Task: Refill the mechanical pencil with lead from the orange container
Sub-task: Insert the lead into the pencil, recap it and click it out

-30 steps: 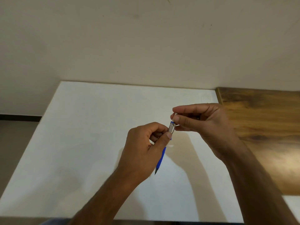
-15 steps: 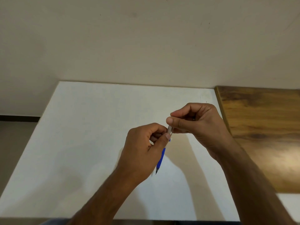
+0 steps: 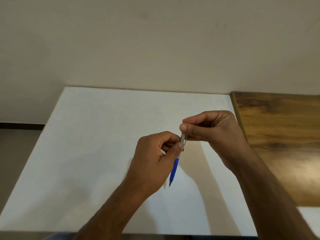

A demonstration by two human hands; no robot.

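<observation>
My left hand (image 3: 154,161) grips a mechanical pencil (image 3: 174,170) near its upper part. The pencil has a blue grip and a clear upper barrel. It hangs above the white table (image 3: 97,153) with its dark tip pointing down towards me. My right hand (image 3: 213,135) is right above it, thumb and fingers pinched together at the pencil's clear top end. Whatever is inside that pinch is hidden. No orange container is in view.
A wooden surface (image 3: 280,139) adjoins the white table on the right. A plain beige wall (image 3: 155,49) stands behind the table. The floor shows at the far left past the table's edge.
My right hand closed in over the pencil's top, then rose slightly, so the clear top end shows below my thumb. My left hand and the pencil stayed almost still.
</observation>
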